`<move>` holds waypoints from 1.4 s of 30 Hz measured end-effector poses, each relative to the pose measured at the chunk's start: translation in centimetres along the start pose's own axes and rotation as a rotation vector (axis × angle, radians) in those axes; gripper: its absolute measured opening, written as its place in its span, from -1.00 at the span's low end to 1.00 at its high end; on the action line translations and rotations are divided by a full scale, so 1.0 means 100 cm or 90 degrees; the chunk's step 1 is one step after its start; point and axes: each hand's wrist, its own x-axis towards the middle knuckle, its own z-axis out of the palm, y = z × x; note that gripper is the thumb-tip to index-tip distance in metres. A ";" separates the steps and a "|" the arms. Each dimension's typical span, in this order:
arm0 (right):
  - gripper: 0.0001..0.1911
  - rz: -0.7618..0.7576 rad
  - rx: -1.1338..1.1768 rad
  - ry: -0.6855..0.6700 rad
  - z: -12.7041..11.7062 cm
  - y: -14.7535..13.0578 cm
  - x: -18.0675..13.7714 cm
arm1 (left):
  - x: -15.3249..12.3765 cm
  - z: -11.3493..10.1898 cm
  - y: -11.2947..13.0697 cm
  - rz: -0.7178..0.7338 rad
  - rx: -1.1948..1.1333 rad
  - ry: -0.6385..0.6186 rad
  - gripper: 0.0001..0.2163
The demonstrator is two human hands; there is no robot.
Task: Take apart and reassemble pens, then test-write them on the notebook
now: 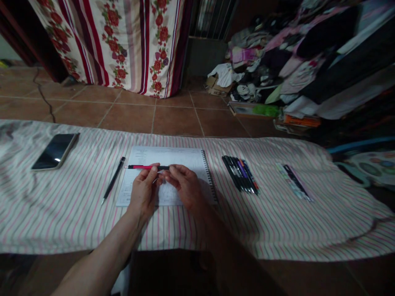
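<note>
The pen (143,167) is slim, with a red barrel in the middle, black towards both ends and a narrow pale piece at its left end; from where I stand I can't tell whether that piece is a tip or a button. It lies level, side to side, over the notebook (173,154), nearer its far edge than its near one, its pale end reaching towards the notebook's left side.

Both hands are at it, mostly closed. The left hand (142,189) has the pen by its middle, the thumb laid along it and the fingers curled in underneath. The right hand (187,185) pinches the black right end between thumb and fingertips, its other fingers bent in. The two hands are close together, fingertips nearly meeting, above the notebook's written page.

Just beside the notebook, on its left, a black pen (113,181) lies slantwise. Well to the left of it rests a phone (55,152), its screen dark. Near the notebook's spiral edge, on the right, is a row of pens (240,174), mostly black with some purple and orange; well beyond it is a smaller bunch (294,182). Striped cloth (271,226) spreads under the notebook.
</note>
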 end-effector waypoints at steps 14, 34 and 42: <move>-0.72 -0.019 -0.184 -0.034 -0.004 -0.009 -0.004 | 0.003 -0.006 0.007 0.056 0.100 -0.051 -0.64; -0.77 -0.029 -0.183 0.016 0.001 -0.010 -0.007 | 0.002 -0.002 0.001 0.105 0.085 0.005 -0.67; -0.76 -0.026 -0.154 0.032 0.001 -0.010 -0.007 | 0.003 -0.001 -0.001 0.097 0.088 0.004 -0.66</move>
